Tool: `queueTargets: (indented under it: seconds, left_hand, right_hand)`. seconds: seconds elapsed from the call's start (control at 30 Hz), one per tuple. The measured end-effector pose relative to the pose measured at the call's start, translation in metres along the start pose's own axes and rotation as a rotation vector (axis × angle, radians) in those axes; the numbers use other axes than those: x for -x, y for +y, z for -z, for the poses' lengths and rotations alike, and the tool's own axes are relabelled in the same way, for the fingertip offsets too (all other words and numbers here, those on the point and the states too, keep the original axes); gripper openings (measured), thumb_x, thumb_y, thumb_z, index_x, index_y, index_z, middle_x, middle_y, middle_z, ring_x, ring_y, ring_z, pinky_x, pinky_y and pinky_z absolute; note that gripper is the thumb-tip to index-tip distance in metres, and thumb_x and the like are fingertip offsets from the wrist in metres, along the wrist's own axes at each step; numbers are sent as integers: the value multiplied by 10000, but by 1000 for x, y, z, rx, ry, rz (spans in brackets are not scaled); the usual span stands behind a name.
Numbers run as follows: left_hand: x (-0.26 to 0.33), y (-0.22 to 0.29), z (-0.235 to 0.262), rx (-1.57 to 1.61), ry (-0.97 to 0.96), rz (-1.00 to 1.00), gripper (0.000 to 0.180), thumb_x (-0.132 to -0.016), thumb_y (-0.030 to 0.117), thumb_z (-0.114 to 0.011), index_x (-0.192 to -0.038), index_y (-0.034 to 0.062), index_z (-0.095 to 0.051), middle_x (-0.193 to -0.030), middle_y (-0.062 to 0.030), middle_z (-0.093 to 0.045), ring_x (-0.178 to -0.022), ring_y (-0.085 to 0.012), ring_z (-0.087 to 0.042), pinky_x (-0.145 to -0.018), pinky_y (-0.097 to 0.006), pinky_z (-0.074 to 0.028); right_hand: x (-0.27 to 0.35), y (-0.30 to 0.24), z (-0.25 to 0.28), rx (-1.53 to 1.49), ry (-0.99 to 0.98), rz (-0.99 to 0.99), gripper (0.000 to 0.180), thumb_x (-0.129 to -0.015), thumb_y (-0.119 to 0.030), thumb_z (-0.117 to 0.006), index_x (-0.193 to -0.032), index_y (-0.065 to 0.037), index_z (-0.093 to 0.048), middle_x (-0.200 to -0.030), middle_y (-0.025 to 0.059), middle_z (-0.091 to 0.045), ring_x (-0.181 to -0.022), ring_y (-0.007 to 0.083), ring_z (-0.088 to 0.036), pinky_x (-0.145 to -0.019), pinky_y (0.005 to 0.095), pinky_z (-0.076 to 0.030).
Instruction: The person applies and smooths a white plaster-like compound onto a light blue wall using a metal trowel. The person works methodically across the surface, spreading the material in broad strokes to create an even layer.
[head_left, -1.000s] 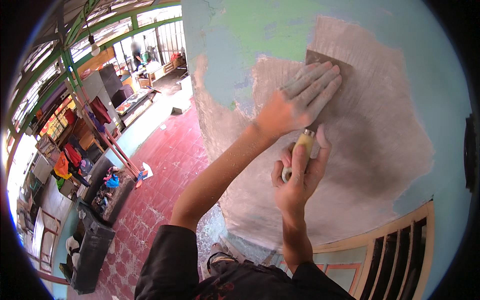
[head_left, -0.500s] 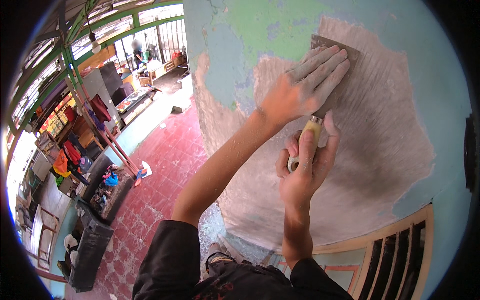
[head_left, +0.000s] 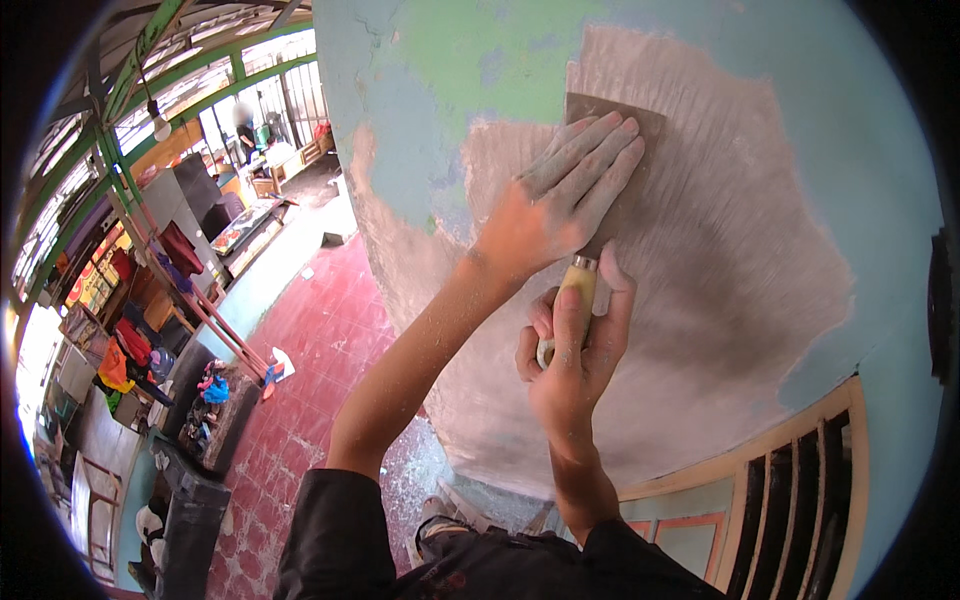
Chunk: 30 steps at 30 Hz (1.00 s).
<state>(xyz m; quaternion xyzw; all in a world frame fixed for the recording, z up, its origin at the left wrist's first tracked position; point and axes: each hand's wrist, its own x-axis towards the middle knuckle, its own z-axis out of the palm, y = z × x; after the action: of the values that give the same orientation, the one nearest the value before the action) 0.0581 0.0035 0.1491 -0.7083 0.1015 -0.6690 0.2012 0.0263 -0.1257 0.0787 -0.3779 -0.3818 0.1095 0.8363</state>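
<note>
2 hands [head_left: 560,215] on 1 putty knife [head_left: 600,170]

This is the covered porch of a house under repair, open to a yard or lane. A curved wall [head_left: 760,200] painted pale blue and green carries a wide patch of grey-brown filler [head_left: 720,260], freshly spread and ridged. The floor [head_left: 320,350] is red tile, dusted white near the wall's foot. Green-painted roof beams [head_left: 150,60] run overhead with a bare bulb [head_left: 157,125] hanging from one. Below lie dark sofas [head_left: 190,500], piled clothes [head_left: 120,350] and a cabinet [head_left: 195,190]. A wooden vent with slats [head_left: 800,500] sits low on the wall.
</note>
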Motion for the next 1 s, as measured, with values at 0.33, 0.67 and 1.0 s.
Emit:
queueTargets:
  seconds: [0.33,0.67,1.0]
  left_hand:
    - [-6,-5,-2,43,24,2,495,-733,44,-657,-1223,-6,-601,-1284,-111,-608,-1226,-270,-570,-1019,-383,-510]
    - [-7,-9,-3,6,68,-6,440,-772,87,-702,-1207,57,-643,-1232,-75,-656,-1156,-266,-624,-923,-363,-562]
    - [-21,-13,7,22,17,11,448,-800,75,-647,-1247,65,-629,-1256,-94,-642,-1199,-265,-597,-931,-350,-553]
  right_hand:
    - [-12,-9,-10,-34,-54,55,421,-1014,-206,-486,-1389,-85,-335,-777,-10,-470,-607,-4,-408,-386,141,-274]
    - [-15,-9,-14,-20,-27,47,427,-1009,-237,-501,-1393,-119,-355,-738,-13,-435,-637,18,-394,-392,154,-248]
    - [-28,-11,-18,18,-34,138,405,-1013,-221,-492,-1383,-101,-379,-727,-3,-450,-605,19,-397,-364,159,-256]
